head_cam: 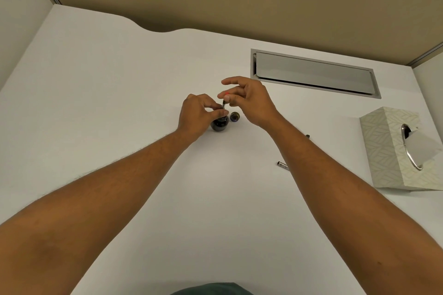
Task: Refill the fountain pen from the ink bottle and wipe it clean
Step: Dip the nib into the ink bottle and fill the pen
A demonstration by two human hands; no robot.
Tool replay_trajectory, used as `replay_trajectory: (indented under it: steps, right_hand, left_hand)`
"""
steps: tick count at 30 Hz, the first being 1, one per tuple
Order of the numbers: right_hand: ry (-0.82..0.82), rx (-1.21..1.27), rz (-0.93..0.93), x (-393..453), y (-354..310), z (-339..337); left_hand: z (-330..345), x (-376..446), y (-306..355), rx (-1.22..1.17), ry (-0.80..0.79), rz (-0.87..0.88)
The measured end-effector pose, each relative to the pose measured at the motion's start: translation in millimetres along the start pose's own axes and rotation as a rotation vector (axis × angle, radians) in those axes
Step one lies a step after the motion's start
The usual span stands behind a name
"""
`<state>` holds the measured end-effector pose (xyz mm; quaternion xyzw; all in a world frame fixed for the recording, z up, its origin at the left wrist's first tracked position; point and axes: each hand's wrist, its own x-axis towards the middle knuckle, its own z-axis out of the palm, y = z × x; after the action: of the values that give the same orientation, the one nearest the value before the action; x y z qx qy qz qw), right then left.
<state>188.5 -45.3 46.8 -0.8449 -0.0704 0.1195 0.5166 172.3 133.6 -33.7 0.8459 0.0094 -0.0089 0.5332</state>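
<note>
Mid-bench, my left hand (195,112) pinches the pen (224,105) upright in the open ink bottle (219,124), right fingers (227,97) pinched on its top, likely drawing ink; cap (234,117) just right, tissue box (393,148) far right for wiping.

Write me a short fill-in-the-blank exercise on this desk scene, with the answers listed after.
1. The pen section stands upright in the mouth of the ink ____.
2. The bottle's cap lies on the desk to the ____ of the ink bottle.
3. The tissue box sits nearest the person's ____ arm.

Answers: bottle; right; right
</note>
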Motion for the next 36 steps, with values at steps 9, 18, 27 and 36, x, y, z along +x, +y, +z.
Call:
replay_trajectory:
  steps: [9, 18, 27, 36]
  right_hand:
    - [0.141, -0.056, 0.006, -2, -4, 11]
    - [0.2, -0.056, 0.033, -5, -7, 11]
    - [-0.02, 0.016, 0.006, 0, -3, 1]
    - [0.185, -0.057, 0.056, 0, -8, 15]
  left_hand:
    - [0, -2, 1, -0.007, 0.005, -0.005]
    - [0, -4, 3, -0.013, 0.002, -0.005]
    - [1, -5, 2, -0.017, 0.0, -0.021]
    - [1, -7, 6, -0.01, 0.016, -0.021]
